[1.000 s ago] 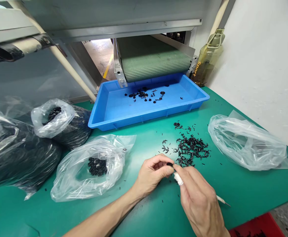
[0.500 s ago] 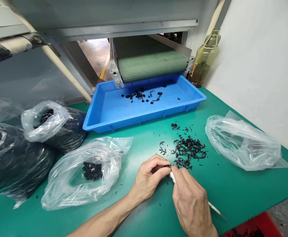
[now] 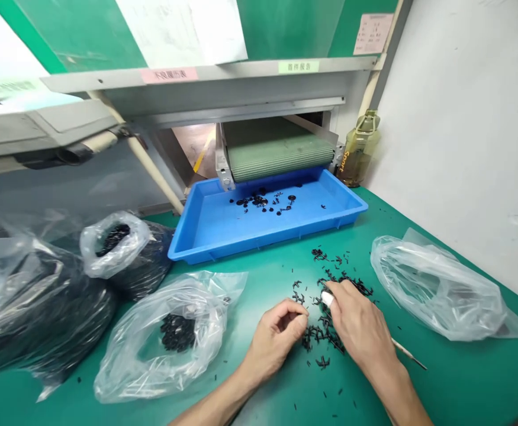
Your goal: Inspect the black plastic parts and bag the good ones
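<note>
Right hand (image 3: 360,325): fingers curled over the pile (image 3: 316,334), right of centre; can't tell if we've got a bit.
Left hand (image 3: 279,334): tips drawn close, lower middle; can't tell what's in there.
Pile: black bits, centre right, partly under our fingers.
Stick (image 3: 409,354): pokes out by our right wrist.
Both hands: apart, so looks one-handed at the pile.
</note>
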`<control>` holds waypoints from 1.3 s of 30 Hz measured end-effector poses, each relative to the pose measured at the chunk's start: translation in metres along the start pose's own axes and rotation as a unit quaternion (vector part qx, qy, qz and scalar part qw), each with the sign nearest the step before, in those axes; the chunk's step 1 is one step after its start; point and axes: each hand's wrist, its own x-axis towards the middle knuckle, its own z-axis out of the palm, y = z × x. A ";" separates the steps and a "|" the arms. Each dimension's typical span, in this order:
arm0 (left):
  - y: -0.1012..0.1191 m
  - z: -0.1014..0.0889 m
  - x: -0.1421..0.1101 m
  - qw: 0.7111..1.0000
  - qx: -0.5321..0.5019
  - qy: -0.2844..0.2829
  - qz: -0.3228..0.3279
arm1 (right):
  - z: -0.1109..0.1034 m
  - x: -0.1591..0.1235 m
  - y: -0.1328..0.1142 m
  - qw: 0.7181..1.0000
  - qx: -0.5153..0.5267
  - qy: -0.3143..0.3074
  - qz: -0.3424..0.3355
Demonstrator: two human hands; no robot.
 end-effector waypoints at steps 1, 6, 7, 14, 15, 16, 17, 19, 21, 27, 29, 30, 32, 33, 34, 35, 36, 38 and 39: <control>0.000 0.000 0.000 1.000 -0.015 -0.006 -0.001 | 0.004 0.004 0.001 0.999 -0.034 -0.001 -0.013; -0.002 0.001 -0.002 0.997 -0.076 -0.027 -0.003 | 0.012 0.012 0.003 0.996 -0.081 0.001 -0.033; -0.003 0.001 -0.002 0.997 -0.077 -0.022 0.000 | 0.012 0.011 0.002 0.997 -0.068 0.004 -0.035; -0.003 0.006 -0.004 0.994 -0.104 0.041 0.019 | 0.010 -0.001 -0.001 0.997 -0.056 0.025 -0.040; -0.003 0.007 -0.005 0.994 -0.100 0.041 0.026 | 0.010 -0.002 -0.002 0.998 -0.054 0.027 -0.035; -0.004 0.007 -0.006 0.994 -0.093 0.039 0.033 | 0.008 -0.003 -0.002 0.998 -0.042 0.024 -0.029; -0.005 0.007 -0.006 0.995 -0.085 0.035 0.039 | 0.005 -0.003 -0.003 0.999 -0.015 0.017 -0.024; -0.006 0.008 -0.007 0.996 -0.081 0.019 0.043 | -0.004 -0.005 -0.006 0.997 0.073 -0.008 -0.011; -0.007 0.007 -0.007 0.995 -0.098 0.000 0.035 | -0.015 -0.007 -0.012 0.983 0.182 -0.035 0.013; -0.004 0.006 -0.006 0.995 -0.094 -0.010 0.013 | -0.028 -0.015 -0.033 0.890 0.429 -0.102 0.116; -0.002 0.006 -0.006 0.995 -0.097 -0.010 0.011 | -0.026 -0.018 -0.035 0.885 0.438 -0.098 0.128; -0.001 0.005 -0.007 0.995 -0.101 -0.010 0.010 | -0.026 -0.018 -0.035 0.890 0.429 -0.093 0.125; 0.000 0.005 -0.007 0.994 -0.107 -0.011 0.007 | -0.027 -0.019 -0.034 0.899 0.416 -0.088 0.105; 0.001 0.005 -0.006 0.994 -0.110 -0.010 0.005 | -0.027 -0.019 -0.033 0.901 0.415 -0.088 0.090; 0.002 0.005 -0.006 0.993 -0.114 -0.009 0.001 | -0.028 -0.020 -0.031 0.903 0.415 -0.088 0.069; 0.002 0.005 -0.005 0.993 -0.120 -0.009 -0.005 | -0.029 -0.021 -0.029 0.909 0.407 -0.084 0.046; 0.002 0.005 -0.005 0.992 -0.129 -0.008 -0.012 | -0.030 -0.022 -0.028 0.920 0.384 -0.072 0.026; 0.001 0.004 -0.004 0.988 -0.150 -0.006 -0.024 | -0.028 -0.028 -0.025 0.954 0.297 -0.031 -0.006; 0.000 0.004 -0.003 0.987 -0.160 -0.005 -0.028 | -0.027 -0.031 -0.024 0.969 0.247 -0.006 -0.016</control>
